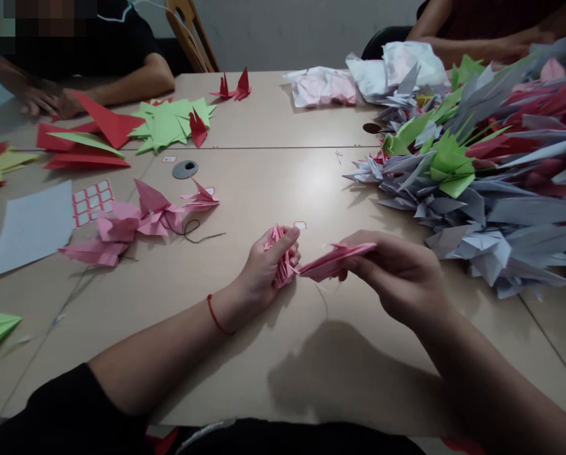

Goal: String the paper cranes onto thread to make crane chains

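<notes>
Across the beige surface (259, 183), the left hand (261, 278) is clenching a bundle of pink paper cranes (283, 259), while the right hand (387, 278) is pinching one loose pink crane (335, 260) just beside it, a thin thread (323, 294) trailing below. Careless tugging could tear the paper. Two red cranes (230, 88) are standing far off; one mixed heap (472, 183) is spreading right, uncountable.
</notes>
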`<state>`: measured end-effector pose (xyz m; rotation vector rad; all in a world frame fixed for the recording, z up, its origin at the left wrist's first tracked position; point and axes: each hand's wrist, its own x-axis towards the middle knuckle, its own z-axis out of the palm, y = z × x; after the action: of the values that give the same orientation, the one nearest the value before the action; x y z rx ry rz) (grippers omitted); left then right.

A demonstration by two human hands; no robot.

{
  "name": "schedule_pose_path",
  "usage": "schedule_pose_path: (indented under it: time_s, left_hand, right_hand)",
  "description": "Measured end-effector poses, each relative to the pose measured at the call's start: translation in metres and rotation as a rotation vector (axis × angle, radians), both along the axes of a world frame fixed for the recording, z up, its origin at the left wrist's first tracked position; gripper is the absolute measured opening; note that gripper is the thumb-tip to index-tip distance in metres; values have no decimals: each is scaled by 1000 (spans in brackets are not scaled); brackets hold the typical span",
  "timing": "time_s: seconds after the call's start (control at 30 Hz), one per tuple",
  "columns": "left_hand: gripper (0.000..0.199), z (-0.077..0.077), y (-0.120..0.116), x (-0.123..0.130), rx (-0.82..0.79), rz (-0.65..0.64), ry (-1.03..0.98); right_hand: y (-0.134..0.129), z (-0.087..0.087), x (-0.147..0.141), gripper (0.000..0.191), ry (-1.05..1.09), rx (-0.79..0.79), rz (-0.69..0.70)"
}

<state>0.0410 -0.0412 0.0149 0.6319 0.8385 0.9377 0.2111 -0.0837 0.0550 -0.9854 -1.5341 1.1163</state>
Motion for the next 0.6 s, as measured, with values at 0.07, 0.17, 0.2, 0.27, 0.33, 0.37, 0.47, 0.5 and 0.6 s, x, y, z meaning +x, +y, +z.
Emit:
schedule_pose_path:
  time_s: [0.07, 0.17, 0.2, 0.27, 0.33, 0.37, 0.47, 0.5, 0.6]
  left_hand:
    - [34, 0, -1, 0, -2, -60, -19]
    - [38, -2, -3, 1, -2, -155, -17]
    - [40, -2, -4, 1, -1, -175, -13]
    - [44, -3, -5, 2, 2, -201, -15]
    - [50, -2, -6, 4, 12, -220, -53]
    - [53, -2, -6, 4, 20, -239, -87]
    - [59, 0, -7, 5, 71, -290, -174]
    - [59, 0, -8, 5, 89, -292, -170]
    - [55, -1, -10, 4, 99, -240, -80]
  right_hand:
    - [5, -5, 1, 13, -43, -125, 90]
    - [12, -14, 0, 16, -136, -200, 168]
    - [14, -17, -2, 16, -166, -192, 159]
    - [16, -21, -5, 15, -213, -145, 115]
    - [17, -25, -8, 12, -236, -86, 65]
    - [17, -26, -10, 10, -239, -65, 36]
    - [16, -32, -16, 8, -253, -50, -76]
    - [16, -34, -19, 7, -267, -50, -119]
    - [13, -43, -28, 6, -343, -27, -235]
